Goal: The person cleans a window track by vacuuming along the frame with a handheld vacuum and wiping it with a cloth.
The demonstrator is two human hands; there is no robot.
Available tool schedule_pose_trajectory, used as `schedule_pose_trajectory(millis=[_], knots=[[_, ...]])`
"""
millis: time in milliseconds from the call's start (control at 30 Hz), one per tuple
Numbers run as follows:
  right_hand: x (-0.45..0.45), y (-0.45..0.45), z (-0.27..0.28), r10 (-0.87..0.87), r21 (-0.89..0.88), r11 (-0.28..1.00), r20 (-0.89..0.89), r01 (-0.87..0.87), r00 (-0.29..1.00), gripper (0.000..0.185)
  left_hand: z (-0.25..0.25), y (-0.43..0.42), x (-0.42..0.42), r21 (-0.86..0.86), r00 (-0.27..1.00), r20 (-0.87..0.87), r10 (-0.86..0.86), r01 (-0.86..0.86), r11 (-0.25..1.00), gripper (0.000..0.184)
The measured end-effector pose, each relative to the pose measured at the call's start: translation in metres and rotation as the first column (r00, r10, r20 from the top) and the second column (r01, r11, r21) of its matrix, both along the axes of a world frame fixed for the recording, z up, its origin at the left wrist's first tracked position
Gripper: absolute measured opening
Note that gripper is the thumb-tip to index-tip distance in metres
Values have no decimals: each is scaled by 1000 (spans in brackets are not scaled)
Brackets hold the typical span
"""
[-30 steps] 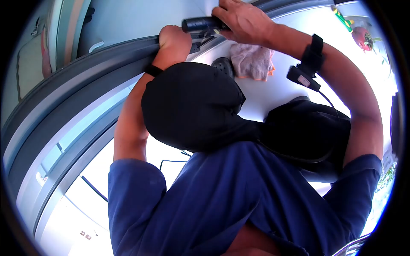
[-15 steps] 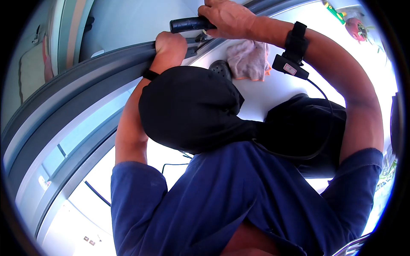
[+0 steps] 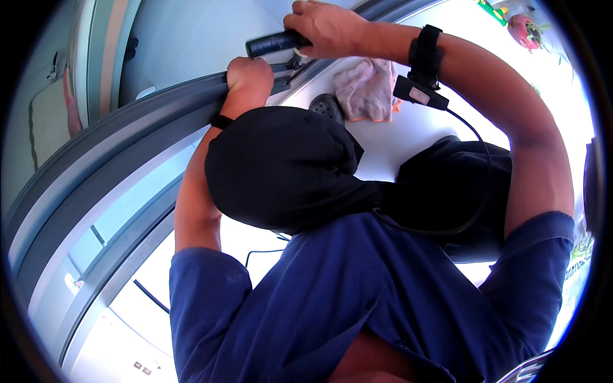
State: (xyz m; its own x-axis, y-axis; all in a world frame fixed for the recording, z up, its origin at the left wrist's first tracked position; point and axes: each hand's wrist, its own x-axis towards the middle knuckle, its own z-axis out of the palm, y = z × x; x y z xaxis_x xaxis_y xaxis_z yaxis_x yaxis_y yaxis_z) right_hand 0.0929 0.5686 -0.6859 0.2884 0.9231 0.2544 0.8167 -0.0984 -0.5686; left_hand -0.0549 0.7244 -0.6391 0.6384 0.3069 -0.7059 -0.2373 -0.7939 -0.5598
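Observation:
At the top centre, my right hand [image 3: 329, 29] is closed round a black cylindrical tool [image 3: 274, 44], whose blunt end points left. A small metallic part shows under that hand, beside the grey frame rail [image 3: 153, 105]. My left hand [image 3: 250, 76] rests at the rail, just below the tool's left end; its fingers are curled out of sight, so what they hold, if anything, is hidden. A black strap with a small box [image 3: 421, 92] and a cable sits on my right wrist, and a black band is on my left.
A greyish cloth with an orange edge [image 3: 367, 90] lies on the white floor beside a dark perforated shoe [image 3: 327, 107]. My knees in black trousers [image 3: 281, 166] fill the middle. A red pot [image 3: 523, 32] with a plant and a green-yellow tool [image 3: 491, 11] are at upper right.
My right hand and the black tool have shifted left in the view. My left hand appears slightly lower and further left, still at the rail. The cloth and shoe also appear further left.

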Motion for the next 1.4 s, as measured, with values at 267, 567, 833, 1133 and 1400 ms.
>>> schedule_pose_trajectory(millis=[267, 567, 833, 1133, 1400], knots=[[28, -7, -12, 24, -75, 997, -145, -35, 989, 31, 10, -5, 6, -57, 998, 32, 52, -50, 997, 25], [7, 1, -9, 86, -37, 995, -80, -90, 993, 37, 11, -9, 6, 14, 998, 24, 52, -52, 999, 24], [3, -8, 2, 168, -55, 984, -32, -169, 985, 44, -5, 9, -20, -398, 718, 423, 552, -400, 826, 31], [0, -1, 2, 102, -148, 982, -99, -117, 990, 42, -9, 14, -18, -59, 989, 148, 28, -19, 998, 21], [55, -47, 14, -28, -164, 986, -97, 12, 995, 37, -6, 16, -18, -60, 980, 197, 8, 3, 998, 17]])
